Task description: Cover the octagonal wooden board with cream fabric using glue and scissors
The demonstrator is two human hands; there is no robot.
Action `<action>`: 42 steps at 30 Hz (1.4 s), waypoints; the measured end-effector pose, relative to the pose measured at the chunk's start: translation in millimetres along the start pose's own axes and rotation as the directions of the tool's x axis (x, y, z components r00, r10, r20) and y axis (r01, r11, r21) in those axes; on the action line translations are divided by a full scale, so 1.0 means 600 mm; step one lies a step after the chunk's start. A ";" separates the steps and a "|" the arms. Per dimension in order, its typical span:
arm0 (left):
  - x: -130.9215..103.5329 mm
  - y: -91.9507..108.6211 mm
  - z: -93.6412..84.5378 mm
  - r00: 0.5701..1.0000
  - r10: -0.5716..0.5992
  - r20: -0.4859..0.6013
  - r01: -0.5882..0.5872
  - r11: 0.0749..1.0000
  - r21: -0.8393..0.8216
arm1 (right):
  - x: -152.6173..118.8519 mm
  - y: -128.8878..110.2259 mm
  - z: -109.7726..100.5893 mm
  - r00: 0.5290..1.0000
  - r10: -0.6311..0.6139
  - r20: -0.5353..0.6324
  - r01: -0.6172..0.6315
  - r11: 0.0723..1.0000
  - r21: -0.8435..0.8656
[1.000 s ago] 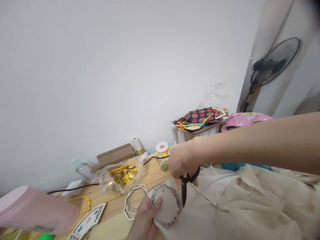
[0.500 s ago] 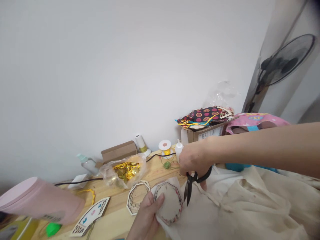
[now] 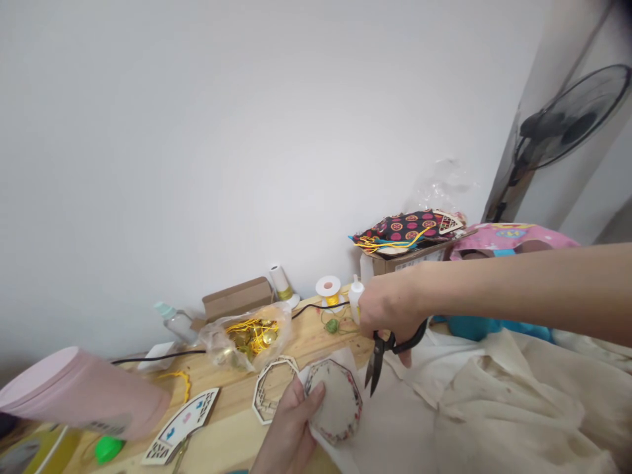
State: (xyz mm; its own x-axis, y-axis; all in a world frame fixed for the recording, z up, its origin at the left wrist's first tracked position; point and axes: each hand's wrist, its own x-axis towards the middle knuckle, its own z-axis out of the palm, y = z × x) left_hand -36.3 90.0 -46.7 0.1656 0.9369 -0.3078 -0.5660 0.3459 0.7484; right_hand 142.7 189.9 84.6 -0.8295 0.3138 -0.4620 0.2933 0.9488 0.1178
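Observation:
My left hand point(image 3: 295, 421) grips an octagonal wooden frame point(image 3: 334, 400) backed with pale fabric, thumb on its face. A floral pattern runs round its edge. White cloth point(image 3: 402, 421) sticks out around the frame and spreads to the right. Just right of the frame, my right hand point(image 3: 392, 306) is closed round the handles of black scissors point(image 3: 378, 362). Their blades point down over the cloth, nearly closed and apart from the frame. An open octagonal wooden frame point(image 3: 261, 395) lies on the table behind my left hand.
A bag of gold bells and yellow cord point(image 3: 254, 339) lies behind. A fan-shaped wooden piece point(image 3: 182, 424) and a pink cup point(image 3: 93, 395) stand left. Near the wall are a thread spool point(image 3: 328, 288), a white bottle point(image 3: 355, 296) and a cardboard box point(image 3: 382, 264). Crumpled cream cloth point(image 3: 523, 408) fills the right.
My right hand and the scissors have shifted slightly up and to the right, a little further from the frame. The view has also turned slightly. My left hand keeps its hold.

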 end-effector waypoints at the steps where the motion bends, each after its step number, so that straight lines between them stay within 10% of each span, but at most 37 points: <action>1: 0.000 0.000 0.001 1.000 0.001 -0.002 -0.001 1.000 0.000 | -0.002 0.000 0.002 1.000 -0.004 -0.008 0.004 1.000 -0.003; 19: -0.003 0.004 0.000 0.996 -0.007 0.084 0.006 1.000 0.002 | 0.047 -0.022 -0.024 0.967 -0.223 0.123 0.244 0.950 -0.198; 42: -0.003 0.007 0.001 0.994 -0.001 0.111 0.003 1.000 -0.016 | 0.057 -0.043 -0.035 0.968 -0.192 0.159 0.230 0.936 -0.267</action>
State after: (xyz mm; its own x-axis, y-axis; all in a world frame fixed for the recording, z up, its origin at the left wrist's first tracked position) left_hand -38.6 89.7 -42.7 0.2551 0.9364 -0.2410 -0.5785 0.3475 0.7379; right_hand 96.7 177.2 84.4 -0.7839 0.1153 -0.6101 -0.0431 0.9701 0.2387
